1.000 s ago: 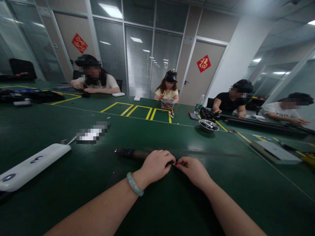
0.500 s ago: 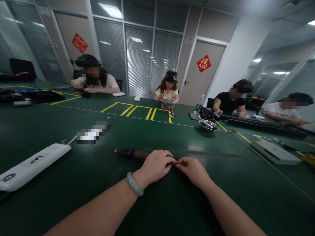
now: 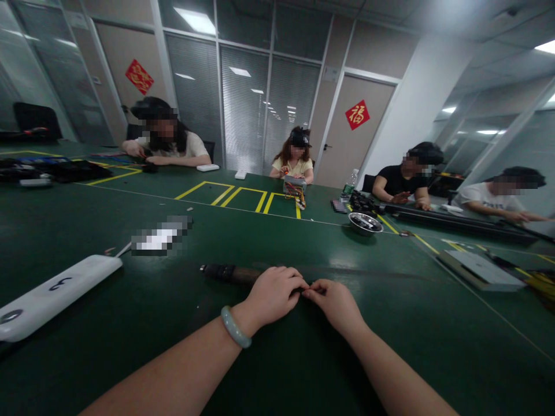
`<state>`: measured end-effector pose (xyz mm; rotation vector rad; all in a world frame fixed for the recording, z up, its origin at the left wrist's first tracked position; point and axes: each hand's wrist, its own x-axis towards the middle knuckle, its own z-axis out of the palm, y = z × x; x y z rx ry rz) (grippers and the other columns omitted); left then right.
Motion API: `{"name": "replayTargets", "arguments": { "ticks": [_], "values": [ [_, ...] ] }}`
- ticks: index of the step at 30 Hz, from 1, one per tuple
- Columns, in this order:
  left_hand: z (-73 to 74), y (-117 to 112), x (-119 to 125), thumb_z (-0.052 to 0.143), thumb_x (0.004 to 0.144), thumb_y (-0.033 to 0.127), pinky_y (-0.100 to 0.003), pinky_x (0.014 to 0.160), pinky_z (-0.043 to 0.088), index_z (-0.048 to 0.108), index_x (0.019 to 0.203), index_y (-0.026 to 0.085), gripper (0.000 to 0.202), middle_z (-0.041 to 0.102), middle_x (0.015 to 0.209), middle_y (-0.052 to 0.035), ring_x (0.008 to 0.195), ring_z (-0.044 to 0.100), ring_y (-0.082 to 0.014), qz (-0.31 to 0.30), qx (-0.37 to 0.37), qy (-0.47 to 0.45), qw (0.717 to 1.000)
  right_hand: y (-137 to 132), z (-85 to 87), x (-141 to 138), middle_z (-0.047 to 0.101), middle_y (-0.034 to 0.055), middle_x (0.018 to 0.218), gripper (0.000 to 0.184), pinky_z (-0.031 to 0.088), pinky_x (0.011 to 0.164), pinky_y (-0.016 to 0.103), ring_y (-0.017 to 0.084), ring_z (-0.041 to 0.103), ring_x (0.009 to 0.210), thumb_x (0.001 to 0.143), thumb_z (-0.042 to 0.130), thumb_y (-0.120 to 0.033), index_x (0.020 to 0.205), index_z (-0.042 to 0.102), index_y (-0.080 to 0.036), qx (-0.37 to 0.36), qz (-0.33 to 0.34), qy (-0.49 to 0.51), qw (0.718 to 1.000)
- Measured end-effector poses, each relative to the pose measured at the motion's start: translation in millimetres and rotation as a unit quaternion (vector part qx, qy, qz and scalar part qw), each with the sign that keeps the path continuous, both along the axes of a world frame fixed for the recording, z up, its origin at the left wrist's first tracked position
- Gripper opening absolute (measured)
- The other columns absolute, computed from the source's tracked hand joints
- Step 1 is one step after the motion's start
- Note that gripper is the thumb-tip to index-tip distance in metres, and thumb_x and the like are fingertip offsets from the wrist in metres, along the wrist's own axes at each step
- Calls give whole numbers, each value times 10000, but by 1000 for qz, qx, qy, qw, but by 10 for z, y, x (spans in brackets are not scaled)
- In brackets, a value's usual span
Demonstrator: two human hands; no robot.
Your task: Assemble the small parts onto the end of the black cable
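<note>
Dark cylindrical tool [image 3: 234, 274]: long axis nearly crosswise, silvery tip [image 3: 202, 268] pointing left.

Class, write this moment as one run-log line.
left hand: partly covering dark cylinder | right hand: close beside left hand | anything pinched: cannot tell | metal bowl: on green table, farther off

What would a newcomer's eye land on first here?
Probably the left hand and right hand, close together over the green table, a dark cylindrical tool showing beyond the left. A pale green bangle circles the left wrist. At left lies a white power strip; red signs mark the doors behind.
</note>
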<state>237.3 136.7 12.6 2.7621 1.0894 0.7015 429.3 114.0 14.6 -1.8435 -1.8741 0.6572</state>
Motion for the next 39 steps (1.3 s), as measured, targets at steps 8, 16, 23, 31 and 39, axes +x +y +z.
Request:
{"name": "replayTargets", "arguments": {
  "ticks": [8,16,23,31,39],
  "values": [
    [30,-25,12,597,850,209,-335,878,408,596,1094,270,251,628,1076,12,995,565,-188,11,-12,-10,1000,14,-42,-27,713,-19,765,179,338,574,235,142,620,683,820,620,-400,796,711,-247,21,4,-1,1000],
    [51,-42,-4,590,851,210,-336,849,407,591,1046,240,197,625,1047,-3,977,562,-194,14,-12,-9,1000,1,-47,-40,711,-15,779,158,379,606,230,138,629,689,831,604,-346,836,717,-235,33,30,12,999],
    [63,-53,-21,582,861,206,-338,821,419,612,990,223,133,628,1016,-10,947,573,-192,12,-9,-12,1000,-49,24,-91,719,7,820,191,390,631,236,155,634,733,838,582,-350,857,713,-212,23,18,4,1000],
    [45,-48,-33,596,842,189,-340,823,419,618,957,221,122,639,987,-7,934,577,-196,8,-7,-25,1000,-66,24,-80,722,0,844,191,411,695,241,161,635,766,807,593,-317,897,728,-215,10,20,35,999],
    [54,-48,-54,587,848,208,-344,840,420,626,960,226,120,636,997,-2,949,576,-194,-5,-6,-29,1000,-83,85,-32,721,19,894,228,431,723,250,176,641,824,780,622,-282,977,710,-208,-12,57,32,998]
  ]
}}
